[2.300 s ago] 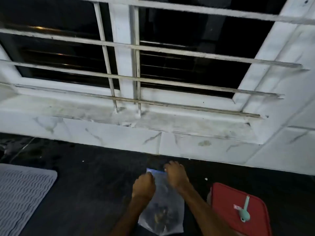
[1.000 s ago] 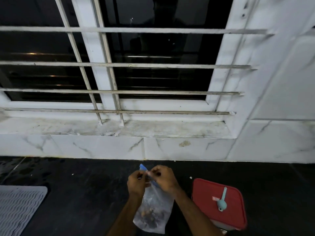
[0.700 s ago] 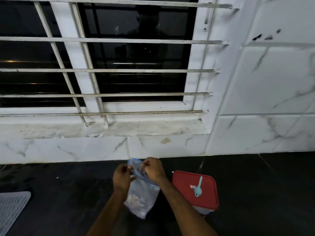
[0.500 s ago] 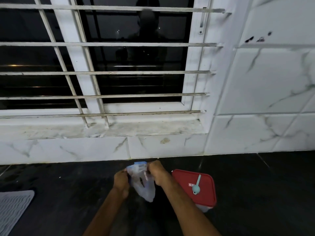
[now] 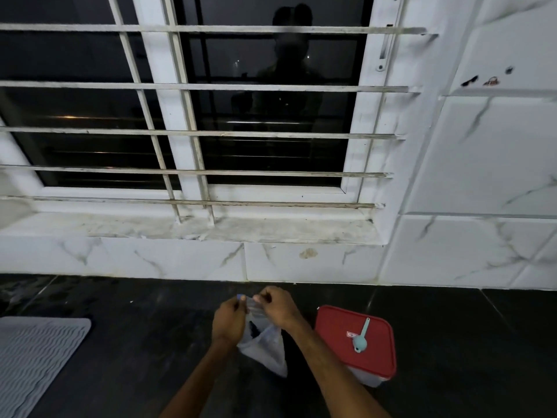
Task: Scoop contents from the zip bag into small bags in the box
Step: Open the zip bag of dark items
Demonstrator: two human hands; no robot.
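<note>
Lower centre of the frame: two bare hands work the top of a clear zip bag [image 5: 266, 349]. The left hand [image 5: 229, 322] and right hand [image 5: 275, 306] sit close together, fingers curled and pinching the bag's upper edge between them, a sliver of its blue zip strip [image 5: 240, 296] showing by the left fingers. The bag hangs below the hands in a crumpled, pointed shape over a dark surface [image 5: 452, 342]; its contents cannot be made out here.

A second ago the bag hung longer, with dark contents visible in its bottom, and shortly after its mouth looked pulled apart into a loop. Now the hands have drawn together again at the top, so whether the mouth is open cannot be told.

Just right of the bag stands the box [image 5: 376, 357], its red lid on, with a pale teal scoop [image 5: 360, 337] lying on top, untouched. The small bags are not visible. Scooping looks not yet begun.

Lower left, a grey ribbed mat [image 5: 33, 360]. Above, white marble tiling and a barred window [image 5: 271, 110], dark outside.
</note>
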